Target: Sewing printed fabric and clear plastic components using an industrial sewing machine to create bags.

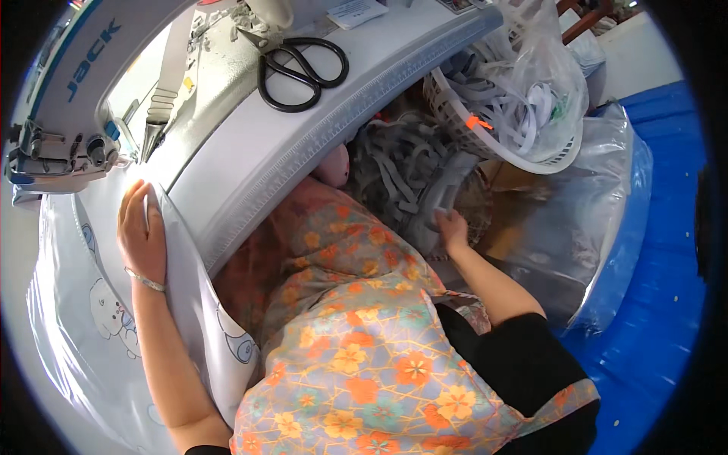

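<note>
My left hand (pixel 144 235) lies flat, fingers stretched out and pointing away from me, on a white cloth with cartoon animal prints (pixel 114 318). Its fingertips are just short of the needle area of a sewing machine (pixel 64 106). The cloth drapes down over the table's near left side. Off to the right and lower down, my right hand (pixel 453 230) reaches to a heap of grey straps (pixel 398 163). Its fingers are curled at the edge of a broad grey strap (pixel 447 186), seemingly pinching it; the fingertips are partly hidden.
Black-handled scissors (pixel 303 72) lie on the white sewing table (pixel 235 144), which has a ruler along its edge. A white plastic basket (pixel 523 163) with pale straps and a clear bag stands at upper right. Beside it is a plastic-lined container (pixel 561 250) on a blue surface (pixel 667 227).
</note>
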Motion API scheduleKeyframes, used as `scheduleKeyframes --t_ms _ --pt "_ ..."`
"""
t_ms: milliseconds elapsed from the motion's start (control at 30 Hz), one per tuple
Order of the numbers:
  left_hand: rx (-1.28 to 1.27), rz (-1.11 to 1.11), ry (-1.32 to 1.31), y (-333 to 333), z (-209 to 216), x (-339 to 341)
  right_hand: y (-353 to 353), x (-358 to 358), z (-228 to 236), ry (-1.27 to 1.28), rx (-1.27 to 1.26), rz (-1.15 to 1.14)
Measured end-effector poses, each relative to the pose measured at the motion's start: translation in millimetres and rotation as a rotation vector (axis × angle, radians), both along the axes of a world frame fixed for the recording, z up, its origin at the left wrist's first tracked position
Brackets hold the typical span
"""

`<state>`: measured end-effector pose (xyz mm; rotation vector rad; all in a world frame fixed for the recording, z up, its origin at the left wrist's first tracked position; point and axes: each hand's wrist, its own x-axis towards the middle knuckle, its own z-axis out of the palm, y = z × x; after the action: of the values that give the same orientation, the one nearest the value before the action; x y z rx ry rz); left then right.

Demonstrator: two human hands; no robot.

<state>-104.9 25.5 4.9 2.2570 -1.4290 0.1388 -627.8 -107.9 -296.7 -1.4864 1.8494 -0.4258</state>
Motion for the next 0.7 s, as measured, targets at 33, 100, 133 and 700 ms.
scheduleKeyframes --t_ms 33,100,133,700 --pt "-0.046 0.008 -0.041 -1 9 -12 4 -1 44 -0.220 -0.029 -0.044" --pt "-0.128 -0.180 0.097 -4 33 -45 8 7 139 -0.587 0.035 0.117" --pt "-0.106 -0.191 0.195 -4 46 -65 11 18 183 -0.671 0.062 0.207" --pt "0.605 0.781 0.169 318 187 55 48 331 313 -0.521 -0.775 1.428"
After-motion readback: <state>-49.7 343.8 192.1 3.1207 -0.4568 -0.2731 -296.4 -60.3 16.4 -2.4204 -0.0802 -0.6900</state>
